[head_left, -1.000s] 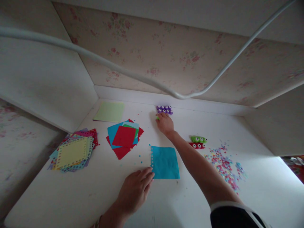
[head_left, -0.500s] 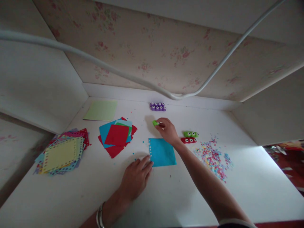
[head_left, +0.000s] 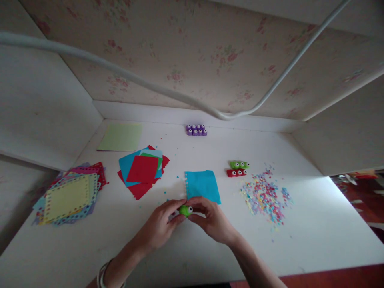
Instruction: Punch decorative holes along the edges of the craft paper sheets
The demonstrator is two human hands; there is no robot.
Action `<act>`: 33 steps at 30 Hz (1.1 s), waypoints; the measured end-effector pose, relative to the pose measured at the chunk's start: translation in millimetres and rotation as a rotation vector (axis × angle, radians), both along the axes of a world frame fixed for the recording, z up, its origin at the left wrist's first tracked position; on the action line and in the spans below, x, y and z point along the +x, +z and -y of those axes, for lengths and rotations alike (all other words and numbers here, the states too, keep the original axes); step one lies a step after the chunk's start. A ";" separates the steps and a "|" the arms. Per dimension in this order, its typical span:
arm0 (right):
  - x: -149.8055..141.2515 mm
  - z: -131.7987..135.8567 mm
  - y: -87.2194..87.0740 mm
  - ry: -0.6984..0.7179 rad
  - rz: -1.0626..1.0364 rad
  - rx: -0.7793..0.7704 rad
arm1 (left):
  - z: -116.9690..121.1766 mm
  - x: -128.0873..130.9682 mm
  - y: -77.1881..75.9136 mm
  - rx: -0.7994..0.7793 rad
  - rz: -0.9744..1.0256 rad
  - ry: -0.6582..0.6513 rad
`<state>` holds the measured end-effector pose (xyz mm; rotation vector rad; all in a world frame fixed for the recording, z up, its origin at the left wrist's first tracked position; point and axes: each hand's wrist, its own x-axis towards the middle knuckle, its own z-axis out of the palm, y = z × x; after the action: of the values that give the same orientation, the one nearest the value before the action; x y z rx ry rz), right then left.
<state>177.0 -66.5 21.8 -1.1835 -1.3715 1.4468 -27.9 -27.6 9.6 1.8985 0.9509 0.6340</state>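
A small green craft punch (head_left: pixel 185 211) with a white button is held between both hands, just in front of the blue paper square (head_left: pixel 203 186). My left hand (head_left: pixel 162 222) pinches its left side with thumb and fingers. From the right, my right hand (head_left: pixel 211 220) closes on it too, fingertips near the white button. The blue paper lies flat, with a row of punched holes along its left edge; its near left corner is partly hidden by my fingers.
Purple punches (head_left: pixel 196 130) stand at the back; green punches (head_left: pixel 239 164) and red punches (head_left: pixel 237 173) sit at right beside scattered confetti (head_left: pixel 267 196). Leftward lie red and blue papers (head_left: pixel 142 170), a pile of hole-edged sheets (head_left: pixel 72 196) and pale green paper (head_left: pixel 120 137). A white cable (head_left: pixel 168 94) crosses above.
My right hand has brought the green punch back toward me from beyond the blue paper. My left hand has left the paper's edge and now grips the punch as well.
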 end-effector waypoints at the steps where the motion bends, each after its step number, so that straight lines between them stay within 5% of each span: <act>1: -0.9 1.5 -1.8 -0.022 0.006 0.007 | 0.2 0.3 -1.1 0.060 -0.018 -0.003; 7: 21.2 2.4 -11.0 -0.326 0.651 0.313 | -0.7 -2.8 -6.1 0.308 -0.136 0.010; 13: 50.4 4.2 -39.2 -0.446 1.062 0.359 | -1.1 -8.1 -16.5 0.390 -0.277 0.072; 23: 57.7 7.3 -52.0 -0.356 1.053 0.361 | 2.1 -5.1 -11.7 0.431 -0.452 0.120; 33: 56.0 3.6 -55.1 -0.531 1.062 0.243 | -1.5 0.9 -13.8 0.461 -0.398 0.117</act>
<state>233.0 -70.1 -33.3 -2.0632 -1.6129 0.2031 -26.9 -26.1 -4.2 2.4537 1.2535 0.5895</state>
